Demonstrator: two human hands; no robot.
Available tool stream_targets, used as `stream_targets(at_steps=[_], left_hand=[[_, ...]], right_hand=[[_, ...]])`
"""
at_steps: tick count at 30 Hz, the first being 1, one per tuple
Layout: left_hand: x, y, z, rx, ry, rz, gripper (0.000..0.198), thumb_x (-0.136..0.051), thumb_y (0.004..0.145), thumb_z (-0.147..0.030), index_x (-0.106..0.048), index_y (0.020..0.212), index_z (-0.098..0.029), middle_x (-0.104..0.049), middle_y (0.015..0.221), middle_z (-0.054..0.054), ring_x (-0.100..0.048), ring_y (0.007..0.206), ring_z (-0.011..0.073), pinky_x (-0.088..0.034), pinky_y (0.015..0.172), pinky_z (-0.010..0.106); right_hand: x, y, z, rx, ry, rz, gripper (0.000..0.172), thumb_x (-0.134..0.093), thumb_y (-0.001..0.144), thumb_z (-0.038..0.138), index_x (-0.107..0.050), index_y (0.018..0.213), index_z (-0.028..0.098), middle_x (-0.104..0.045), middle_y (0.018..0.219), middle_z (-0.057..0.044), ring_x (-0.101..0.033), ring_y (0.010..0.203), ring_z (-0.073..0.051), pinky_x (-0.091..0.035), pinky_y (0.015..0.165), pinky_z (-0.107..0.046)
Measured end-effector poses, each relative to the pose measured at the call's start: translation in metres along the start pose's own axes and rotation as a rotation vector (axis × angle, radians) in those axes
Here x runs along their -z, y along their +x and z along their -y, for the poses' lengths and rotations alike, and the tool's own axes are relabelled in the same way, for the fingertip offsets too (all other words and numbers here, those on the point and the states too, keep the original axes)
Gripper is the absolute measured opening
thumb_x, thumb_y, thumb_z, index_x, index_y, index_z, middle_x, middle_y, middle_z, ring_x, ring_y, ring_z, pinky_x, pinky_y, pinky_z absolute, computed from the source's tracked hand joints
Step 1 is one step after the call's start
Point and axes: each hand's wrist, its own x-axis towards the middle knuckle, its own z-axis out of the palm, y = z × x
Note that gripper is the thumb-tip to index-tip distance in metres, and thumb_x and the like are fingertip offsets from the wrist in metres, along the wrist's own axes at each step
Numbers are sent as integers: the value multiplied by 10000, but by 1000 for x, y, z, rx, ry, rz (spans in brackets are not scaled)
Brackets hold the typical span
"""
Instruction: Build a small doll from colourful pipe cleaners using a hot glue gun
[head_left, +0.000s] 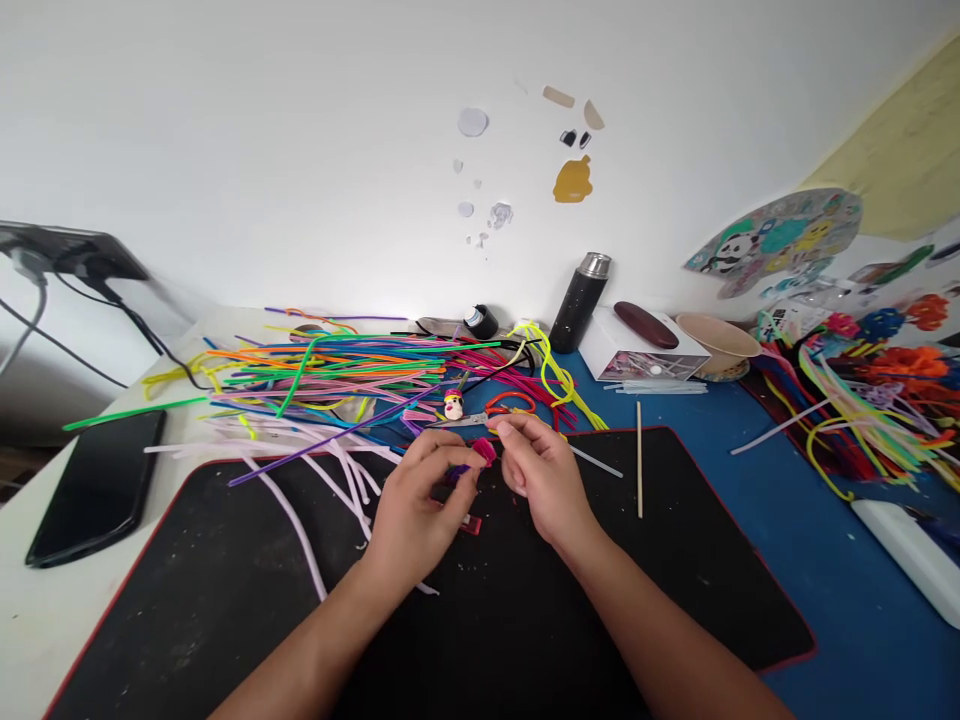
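Between the fingertips of my left hand is a small curled magenta piece with some purple beside it, apparently bent pipe cleaner. My right hand is closed in a pinch just to its right; whatever lies in those fingers is too small or hidden to tell. Behind the hands lie scissors with orange handles, partly covered by my right hand. A small white figure with a yellow and pink top stands by the blades. Below my left fingertips, a red clip-like piece rests on the black mat.
Many coloured pipe cleaners are heaped behind the mat, with pale lilac ones reaching onto it. A phone lies left. Behind on the right are a black flask, a tissue box and a bowl. A thin stick lies right.
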Motion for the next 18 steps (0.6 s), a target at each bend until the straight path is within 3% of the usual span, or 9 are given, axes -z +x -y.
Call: stream_targets(at_steps=[2, 3, 6, 11, 18], left_hand=[[-1, 4, 1, 315, -379, -14, 44, -760, 912, -261, -769, 927, -220, -688, 918, 29, -693, 682, 139, -622, 608, 271], [0, 7, 2, 445, -540, -34, 98, -808, 869, -289, -769, 908, -208, -683, 848, 16, -669, 636, 125, -603, 582, 255], [2, 14, 4, 675, -841, -126, 246, -925, 725, -304, -776, 875, -178, -683, 752, 3, -650, 626, 111, -556, 560, 207], [3, 17, 6, 758, -959, -175, 284, -965, 650, -252, -783, 849, -165, -703, 746, 7, -643, 627, 99, -518, 540, 174], [2, 16, 7, 742, -893, -188, 342, -1005, 608, -284, -805, 851, -151, -705, 765, 7, -657, 627, 105, -542, 535, 178]], right_hand=[[1, 0, 0, 18, 21, -33, 378, -797, 881, 540, -759, 987, 179, -373, 466, 113, -305, 400, -76, -225, 412, -229], [1, -1, -1, 18, 29, -37, 382, -799, 881, 540, -757, 989, 176, -375, 466, 114, -305, 400, -75, -223, 413, -228], [1, -3, -4, -2, 43, -15, 412, -803, 876, 556, -751, 1001, 167, -387, 470, 113, -304, 405, -73, -216, 413, -225], [-1, -8, -12, -39, 51, 14, 438, -810, 863, 571, -729, 1007, 166, -395, 481, 115, -315, 409, -74, -226, 417, -223], [-5, -8, -20, -40, 63, 29, 471, -813, 846, 626, -685, 972, 191, -400, 501, 116, -293, 405, -67, -217, 409, -226]])
